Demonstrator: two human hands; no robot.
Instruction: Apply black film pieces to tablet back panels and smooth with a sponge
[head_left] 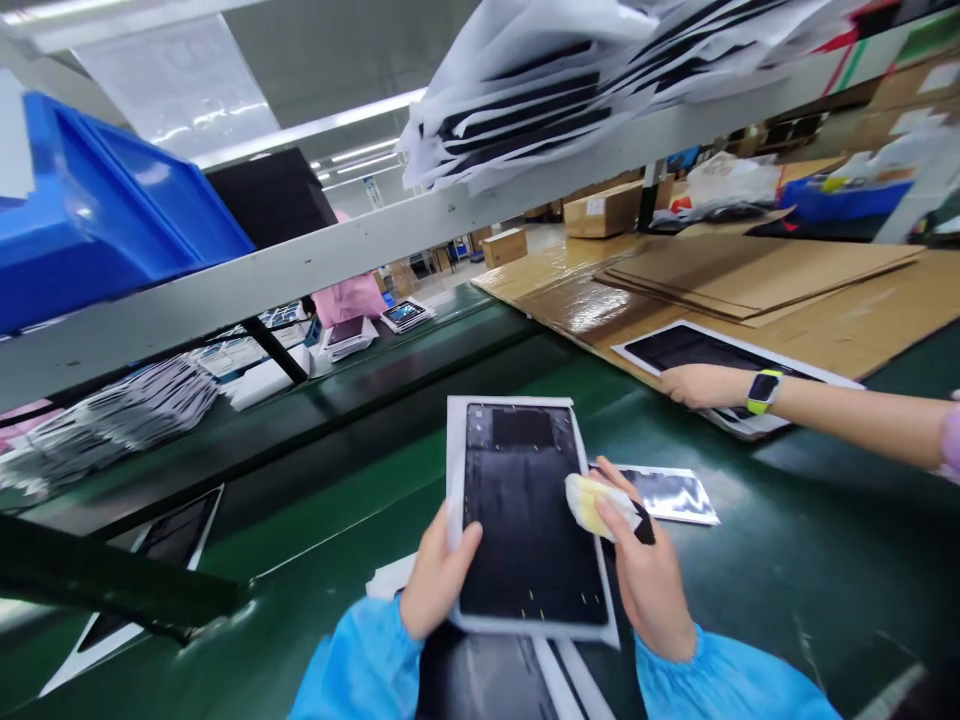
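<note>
A white-framed tablet panel [525,510] with a dark inner face is held up over the green work surface [787,560]. My left hand [435,580] grips its lower left edge, thumb on the dark face. My right hand [645,575] is closed on a yellowish-white cloth pad [592,500], which presses against the panel's right edge. Both my sleeves are light blue. A shiny foil bag [671,493] lies flat just right of the panel.
Another person's arm with a yellow-strapped watch [763,390] reaches in from the right onto a second tablet [697,348]. Cardboard sheets [757,270] lie beyond. A grey shelf rail [375,240] carries a blue bin [97,210] and stacked bags [570,80]. More panels lie lower left [172,540].
</note>
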